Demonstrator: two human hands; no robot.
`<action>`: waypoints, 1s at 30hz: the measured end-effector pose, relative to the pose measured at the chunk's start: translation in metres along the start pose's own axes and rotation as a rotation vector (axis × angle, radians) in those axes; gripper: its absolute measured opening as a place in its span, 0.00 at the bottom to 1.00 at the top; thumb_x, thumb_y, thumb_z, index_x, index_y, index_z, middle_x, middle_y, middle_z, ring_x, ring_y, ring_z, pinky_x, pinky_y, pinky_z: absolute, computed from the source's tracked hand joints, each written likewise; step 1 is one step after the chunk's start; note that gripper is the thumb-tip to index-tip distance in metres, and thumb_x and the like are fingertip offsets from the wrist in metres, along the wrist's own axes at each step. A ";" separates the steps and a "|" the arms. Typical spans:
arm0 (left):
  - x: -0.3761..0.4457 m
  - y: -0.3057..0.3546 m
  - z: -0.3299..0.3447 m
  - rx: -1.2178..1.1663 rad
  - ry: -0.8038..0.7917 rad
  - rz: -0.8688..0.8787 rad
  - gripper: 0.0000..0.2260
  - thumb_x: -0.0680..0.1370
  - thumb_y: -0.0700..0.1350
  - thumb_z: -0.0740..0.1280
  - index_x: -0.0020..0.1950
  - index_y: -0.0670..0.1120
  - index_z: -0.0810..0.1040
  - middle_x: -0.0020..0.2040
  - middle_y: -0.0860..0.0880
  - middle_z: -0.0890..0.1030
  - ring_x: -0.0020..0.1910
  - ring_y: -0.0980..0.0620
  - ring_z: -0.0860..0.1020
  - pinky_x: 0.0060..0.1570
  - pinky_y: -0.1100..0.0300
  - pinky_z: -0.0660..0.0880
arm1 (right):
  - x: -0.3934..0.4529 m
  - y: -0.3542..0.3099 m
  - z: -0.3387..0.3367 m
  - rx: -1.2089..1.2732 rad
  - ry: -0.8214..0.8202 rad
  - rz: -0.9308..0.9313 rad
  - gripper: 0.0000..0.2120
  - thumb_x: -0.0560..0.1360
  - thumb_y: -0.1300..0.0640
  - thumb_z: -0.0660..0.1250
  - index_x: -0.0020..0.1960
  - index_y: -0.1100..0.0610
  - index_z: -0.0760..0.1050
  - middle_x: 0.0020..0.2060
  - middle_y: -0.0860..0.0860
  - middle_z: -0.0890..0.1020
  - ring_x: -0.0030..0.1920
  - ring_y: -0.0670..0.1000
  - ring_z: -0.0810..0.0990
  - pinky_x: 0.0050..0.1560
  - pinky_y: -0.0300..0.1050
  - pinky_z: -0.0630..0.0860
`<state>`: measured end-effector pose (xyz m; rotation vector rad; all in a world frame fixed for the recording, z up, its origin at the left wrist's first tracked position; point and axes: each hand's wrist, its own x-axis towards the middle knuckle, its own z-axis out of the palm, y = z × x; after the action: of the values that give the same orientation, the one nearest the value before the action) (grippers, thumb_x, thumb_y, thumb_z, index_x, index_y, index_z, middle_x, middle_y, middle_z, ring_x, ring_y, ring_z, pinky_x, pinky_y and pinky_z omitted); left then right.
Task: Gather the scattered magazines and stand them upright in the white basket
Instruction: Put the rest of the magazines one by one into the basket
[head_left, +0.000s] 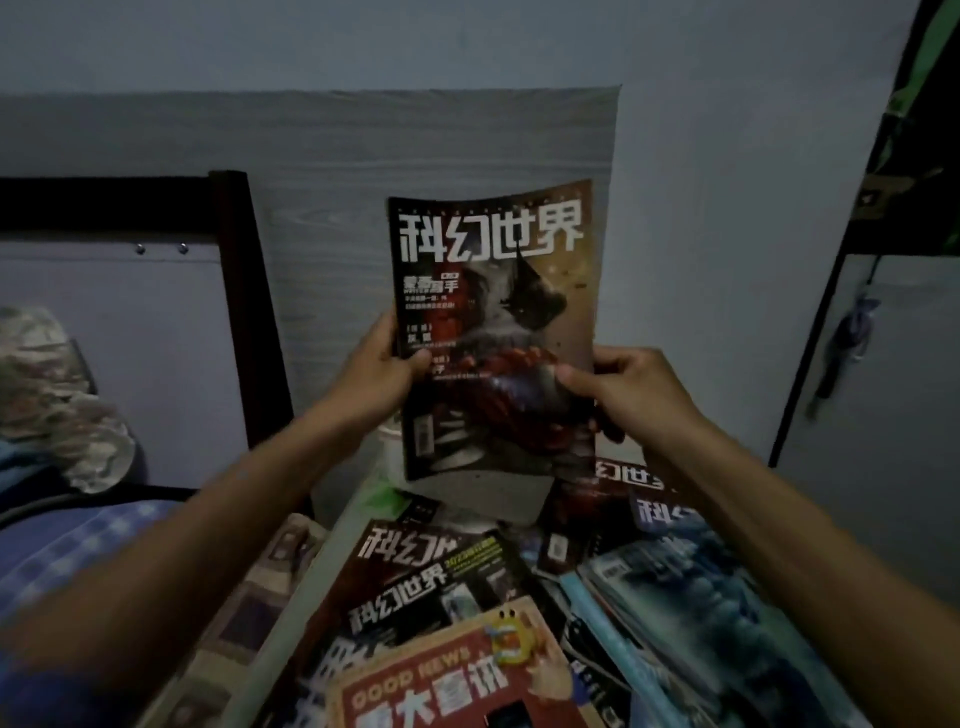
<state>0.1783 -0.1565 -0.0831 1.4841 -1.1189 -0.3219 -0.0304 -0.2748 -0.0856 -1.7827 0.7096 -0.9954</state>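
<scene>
- Magazine, dark sci-fi cover w/ white title: held upright in mid-air, centre of view, cover facing the camera. Long axis vertical, title at 12 o'clock, top edge curling slightly.
- Left hand: closed on the mag's left edge at about 8 o'clock of the cover, thumb across the front, fingers behind.
- Right hand: closed on the right edge at about 4 o'clock, thumb on the cover.
- Both hands grip the lower half; neither is nearer, so a two-hand lowering looks likely.
- White basket: prob. the pale rim seen just past the mag's lower left corner, at 6–7 o'clock from it, mostly hidden behind the cover. Can't confirm its opening or contents.
- Key relation: mag hangs just above and in front of that rim, already vertical; judged next move is straight down, 6 o'clock, no turn needed.
- Scattered magazines: overlapping pile lying flat on the surface at 6 o'clock of view, spreading to 4 o'clock. Not yet gathered.
- Risk: limp cover may buckle on entry.
</scene>
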 end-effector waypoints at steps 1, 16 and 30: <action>0.021 0.000 -0.001 0.004 0.000 0.002 0.14 0.80 0.40 0.63 0.60 0.59 0.73 0.55 0.57 0.80 0.54 0.56 0.79 0.49 0.55 0.77 | 0.017 0.002 0.002 0.006 0.030 0.019 0.04 0.74 0.58 0.72 0.47 0.52 0.84 0.25 0.45 0.83 0.19 0.44 0.73 0.19 0.35 0.64; 0.131 -0.144 0.045 0.134 0.167 -0.163 0.13 0.77 0.36 0.68 0.60 0.48 0.80 0.49 0.49 0.83 0.49 0.49 0.82 0.54 0.46 0.80 | 0.129 0.141 0.041 -0.159 0.221 0.208 0.06 0.70 0.59 0.75 0.46 0.55 0.84 0.42 0.54 0.86 0.42 0.55 0.85 0.48 0.55 0.83; -0.050 -0.093 0.018 0.524 -0.068 0.057 0.06 0.76 0.42 0.71 0.52 0.48 0.82 0.45 0.52 0.82 0.42 0.59 0.80 0.43 0.71 0.75 | -0.050 0.095 0.009 -0.203 -0.193 0.129 0.10 0.74 0.61 0.71 0.53 0.50 0.77 0.39 0.58 0.85 0.35 0.53 0.85 0.35 0.50 0.82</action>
<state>0.1816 -0.1432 -0.1889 1.9029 -1.3641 -0.0345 -0.0515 -0.2673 -0.1915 -1.9498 0.8151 -0.6739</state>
